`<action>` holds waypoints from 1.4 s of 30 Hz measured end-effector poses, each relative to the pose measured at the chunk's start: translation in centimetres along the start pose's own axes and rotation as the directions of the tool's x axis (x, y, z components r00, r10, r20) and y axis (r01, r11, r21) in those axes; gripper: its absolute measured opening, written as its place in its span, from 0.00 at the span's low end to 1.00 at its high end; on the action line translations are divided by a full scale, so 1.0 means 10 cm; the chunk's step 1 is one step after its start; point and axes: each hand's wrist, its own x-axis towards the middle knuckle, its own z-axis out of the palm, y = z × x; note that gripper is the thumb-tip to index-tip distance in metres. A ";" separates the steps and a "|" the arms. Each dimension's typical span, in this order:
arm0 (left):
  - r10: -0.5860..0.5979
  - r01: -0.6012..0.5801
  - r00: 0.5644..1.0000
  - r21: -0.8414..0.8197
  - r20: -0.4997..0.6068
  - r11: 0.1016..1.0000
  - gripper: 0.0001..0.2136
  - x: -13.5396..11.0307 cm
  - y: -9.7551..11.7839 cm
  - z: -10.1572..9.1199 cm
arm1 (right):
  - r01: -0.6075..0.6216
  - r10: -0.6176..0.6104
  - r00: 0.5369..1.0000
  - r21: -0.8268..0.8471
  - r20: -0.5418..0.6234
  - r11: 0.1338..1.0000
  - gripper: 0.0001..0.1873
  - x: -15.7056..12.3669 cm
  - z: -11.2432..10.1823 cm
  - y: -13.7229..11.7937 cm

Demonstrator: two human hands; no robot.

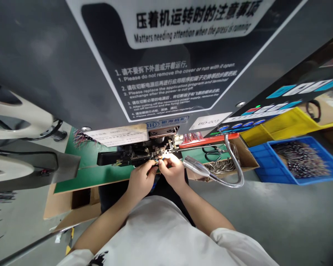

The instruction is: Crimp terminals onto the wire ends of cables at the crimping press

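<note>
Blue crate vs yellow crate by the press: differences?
The blue crate holds a heap of wire leads; the yellow crate shows no contents from this angle. The blue crate is mostly in view; the yellow crate is partly hidden behind the press's control panel. Both are open-topped plastic crates.

A white short-sleeved T-shirt fills the view from six o'clock, loose and plain across the shoulders and chest, with soft folds in the cotton. A small black print sits at its edge near seven o'clock, too cut off to read. The left sleeve ends at seven o'clock, the right sleeve at five, both wide, open hems. Past them the left forearm and right forearm run bare toward twelve, and so do the left hand and right hand - ungloved. Below the hands, a dark garment shows - black, with no marking visible.
</note>
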 end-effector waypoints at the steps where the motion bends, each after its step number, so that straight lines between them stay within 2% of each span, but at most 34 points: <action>1: -0.007 0.007 1.000 0.007 -0.007 1.000 0.07 0.00 0.00 0.00 | -0.002 0.002 1.000 0.003 0.003 1.000 0.05 0.00 0.00 0.00; 12: 0.037 -0.033 0.999 0.098 -0.032 0.995 0.07 -0.03 -0.04 0.04 | -0.050 0.046 0.998 0.094 0.044 0.994 0.05 -0.01 -0.01 0.00; 21: 0.091 -0.086 0.995 0.107 -0.042 0.991 0.08 -0.03 -0.06 0.05 | 0.021 -0.021 1.000 -0.066 0.000 0.998 0.04 -0.02 -0.01 -0.04; 26: 0.124 -0.112 0.989 0.141 -0.083 0.984 0.08 -0.05 -0.05 0.04 | 0.035 -0.034 0.999 -0.026 0.007 0.999 0.05 -0.02 -0.01 -0.02; 34: 0.070 -0.052 0.993 0.175 -0.100 0.983 0.08 -0.02 -0.03 0.04 | -0.006 0.006 1.000 -0.019 0.002 1.000 0.06 -0.01 0.00 -0.02; 42: 0.078 -0.062 0.993 0.169 -0.088 0.984 0.07 -0.03 -0.03 0.06 | -0.047 0.047 0.999 0.015 -0.015 0.999 0.06 -0.03 0.00 -0.02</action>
